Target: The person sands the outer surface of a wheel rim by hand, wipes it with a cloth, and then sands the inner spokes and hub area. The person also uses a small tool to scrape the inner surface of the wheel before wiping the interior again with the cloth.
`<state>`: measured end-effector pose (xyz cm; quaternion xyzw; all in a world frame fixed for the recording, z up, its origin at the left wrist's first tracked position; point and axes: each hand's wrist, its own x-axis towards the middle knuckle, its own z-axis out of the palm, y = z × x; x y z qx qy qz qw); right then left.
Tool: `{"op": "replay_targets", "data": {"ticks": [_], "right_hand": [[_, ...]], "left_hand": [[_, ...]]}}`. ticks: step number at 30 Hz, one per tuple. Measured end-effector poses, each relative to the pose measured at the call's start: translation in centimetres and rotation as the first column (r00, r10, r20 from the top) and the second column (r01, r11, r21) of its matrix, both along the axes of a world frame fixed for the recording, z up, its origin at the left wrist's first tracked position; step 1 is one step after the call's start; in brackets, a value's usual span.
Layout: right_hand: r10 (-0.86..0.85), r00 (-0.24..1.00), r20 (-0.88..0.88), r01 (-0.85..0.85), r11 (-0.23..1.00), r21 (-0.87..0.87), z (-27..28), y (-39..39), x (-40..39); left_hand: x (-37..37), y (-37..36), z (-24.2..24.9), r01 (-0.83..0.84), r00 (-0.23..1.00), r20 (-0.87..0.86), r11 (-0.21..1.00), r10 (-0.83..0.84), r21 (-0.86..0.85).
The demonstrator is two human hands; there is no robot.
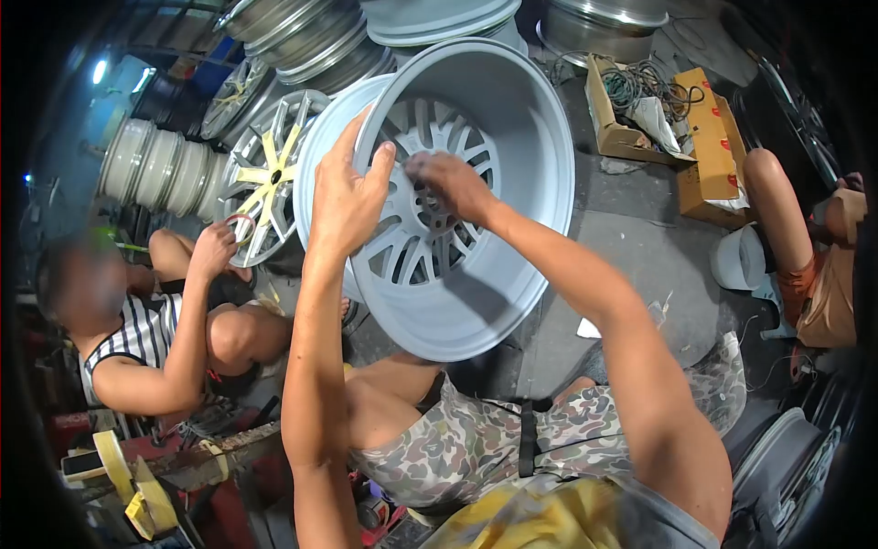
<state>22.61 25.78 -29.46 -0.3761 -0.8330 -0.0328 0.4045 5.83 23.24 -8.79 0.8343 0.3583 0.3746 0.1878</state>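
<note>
A large grey wheel rim (540, 183) stands tilted in front of me, its barrel opening facing me and its spokes at the far side. My left hand (350, 188) is at the rim's left edge, thumb raised and apart, fingers reaching behind the edge. Inside the barrel, my right hand (453, 188) is over the spokes near the hub. Its fingers are smeared by motion, so whether they hold anything cannot be made out.
At the left sits a person (137, 339) beside a wheel with yellow spokes (274, 174). More rims (165, 169) stand behind. A cardboard box (622, 133) with cables, a white bucket (739, 258) and another person's leg (777, 210) are at the right.
</note>
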Motion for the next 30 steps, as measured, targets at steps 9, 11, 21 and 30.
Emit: {"op": "replay_targets", "data": {"ticks": [9, 11, 21, 30], "right_hand": [[-0.753, 0.161, -0.638, 0.155, 0.658, -0.737, -14.2, -2.6, -4.2], [-0.792, 0.010, -0.611, 0.040, 0.611, -0.791, -14.1, -4.4, -7.5], [-0.761, -0.411, -0.503, -0.551, 0.646, -0.527, -3.3, -8.4, -14.3], [-0.299, 0.181, -0.937, -0.482, 0.804, -0.349, 9.5, -10.4, -11.3]], "left_hand": [[0.5, -0.5, 0.7, -0.085, 0.996, -0.025, 0.987, 0.082, -0.137], [0.6, -0.2, 0.6, -0.123, 0.990, -0.083, 0.981, 0.112, -0.152], [1.4, -1.8, -0.2, -0.038, 0.997, -0.072, 0.999, 0.037, -0.020], [2.5, -4.4, 1.1, 0.042, 0.997, -0.065, 0.992, -0.050, -0.115]]}}
